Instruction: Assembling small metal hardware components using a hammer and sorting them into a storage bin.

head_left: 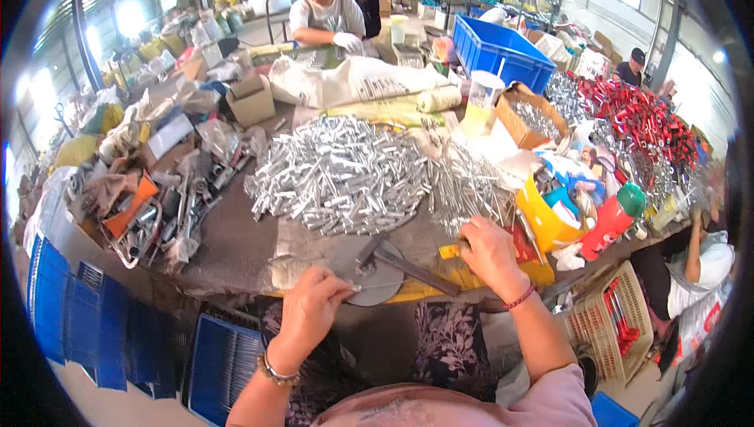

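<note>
My left hand (pixel 311 305) is closed in a pinch at the table's near edge. Between thumb and forefinger it holds a small silver metal piece (pixel 356 287), over the rim of a round grey metal plate (pixel 383 292). A hammer (pixel 408 267) lies across that plate, its handle pointing toward the near right. My right hand (pixel 491 253) is beside a few tiny silver parts (pixel 454 225), fingers bent and pressed together; whatever is in them is hidden. Beyond the plate spreads a large heap of short silver metal tubes (pixel 338 176). Thin metal pins (pixel 467 184) lie right of it.
A yellow container (pixel 550 211) and a red bottle with green cap (pixel 613 223) stand at right. Behind are an open cardboard box (pixel 530 117) and a blue crate (pixel 503 50). Scrap metal (pixel 173 215) crowds the left. A person (pixel 326 15) sits across the table.
</note>
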Tool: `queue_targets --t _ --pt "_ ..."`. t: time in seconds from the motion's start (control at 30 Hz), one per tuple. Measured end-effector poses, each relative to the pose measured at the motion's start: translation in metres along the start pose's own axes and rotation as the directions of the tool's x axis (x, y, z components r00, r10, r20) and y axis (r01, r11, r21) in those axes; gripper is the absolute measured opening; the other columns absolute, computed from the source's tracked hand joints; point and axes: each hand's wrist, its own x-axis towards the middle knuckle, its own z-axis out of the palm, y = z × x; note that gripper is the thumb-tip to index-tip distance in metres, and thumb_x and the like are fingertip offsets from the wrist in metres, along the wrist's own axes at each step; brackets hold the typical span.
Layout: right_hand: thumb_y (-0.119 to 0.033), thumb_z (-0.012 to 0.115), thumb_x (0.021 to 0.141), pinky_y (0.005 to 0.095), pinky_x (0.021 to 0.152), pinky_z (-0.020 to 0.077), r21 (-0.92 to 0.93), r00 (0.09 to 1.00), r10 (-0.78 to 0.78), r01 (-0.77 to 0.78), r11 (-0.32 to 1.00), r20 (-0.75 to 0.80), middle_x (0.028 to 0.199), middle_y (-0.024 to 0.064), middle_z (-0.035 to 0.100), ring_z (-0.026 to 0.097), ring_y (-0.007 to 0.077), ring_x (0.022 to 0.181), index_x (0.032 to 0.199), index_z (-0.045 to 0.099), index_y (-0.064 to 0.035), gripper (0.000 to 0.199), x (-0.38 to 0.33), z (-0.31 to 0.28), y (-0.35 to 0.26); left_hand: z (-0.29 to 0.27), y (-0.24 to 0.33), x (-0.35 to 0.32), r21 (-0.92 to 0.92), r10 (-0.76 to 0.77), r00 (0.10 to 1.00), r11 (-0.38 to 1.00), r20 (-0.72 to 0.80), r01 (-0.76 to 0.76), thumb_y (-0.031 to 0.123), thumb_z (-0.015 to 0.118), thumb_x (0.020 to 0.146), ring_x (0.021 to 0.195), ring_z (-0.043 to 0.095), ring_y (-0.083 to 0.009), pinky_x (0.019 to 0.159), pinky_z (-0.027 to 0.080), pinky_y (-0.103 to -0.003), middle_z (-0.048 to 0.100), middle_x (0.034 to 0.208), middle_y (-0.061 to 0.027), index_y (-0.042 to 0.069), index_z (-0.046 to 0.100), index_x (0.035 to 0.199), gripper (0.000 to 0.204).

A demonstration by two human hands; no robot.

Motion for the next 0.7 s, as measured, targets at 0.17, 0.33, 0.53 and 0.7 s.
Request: queue_targets --t 0.17,0.33,0.53,0.7 --pt "-0.008 0.079 0.083 0.05 0.081 0.059 0.114 0.999 0.04 -0.042 0.993 0.022 0.099 0.0148 0.066 0.071 0.0396 0.092 0.093 0.065 -0.0047 0.017 0.007 -0.019 -0.02 -0.006 0.003 -0.002 0.008 0.009 1.0 1.0 0.007 -0.009 0.005 0.087 0.085 0.087 0.072 -0.0338 0.074 0.057 -0.043 0.069 0.093 -0.0093 0.006 0.08 0.097 0.015" --pt "-0.003 0.075 0.087 0.0492 0.08 0.0594 0.42 0.995 -0.068 0.093 0.903 -0.075 0.102 0.0139 0.071 0.073 0.04 0.092 0.103 0.071 -0.0066 0.018 0.024 -0.01 -0.073 -0.005 0.002 -0.001 0.011 -0.03 1.0 0.999 -0.001 0.03 0.004 0.085 0.086 0.088 0.071 -0.0347 0.074 0.056 -0.043 0.069 0.096 -0.0097 0.006 0.08 0.097 0.012" --pt "0.001 0.07 0.092 0.0495 0.08 0.0587 0.543 0.979 -0.202 0.185 0.819 -0.03 0.1 0.0138 0.073 0.073 0.0407 0.094 0.12 0.068 -0.0087 0.03 0.04 0.022 -0.146 -0.003 -0.006 0.005 0.075 -0.025 0.998 0.997 0.054 0.021 0.005 0.081 0.091 0.09 0.071 -0.0358 0.075 0.056 -0.044 0.067 0.095 -0.0103 0.007 0.079 0.098 0.008" --pt "0.003 0.073 0.094 0.0417 0.082 0.0602 0.83 0.984 -0.071 -0.095 0.55 0.16 0.095 0.013 0.075 0.075 0.0323 0.089 0.139 0.065 -0.0087 0.047 0.047 0.018 -0.156 -0.002 -0.005 0.004 0.037 0.009 1.0 0.999 0.011 -0.01 0.008 0.083 0.09 0.089 0.07 -0.0352 0.075 0.056 -0.045 0.067 0.095 -0.0094 0.008 0.078 0.1 0.01"
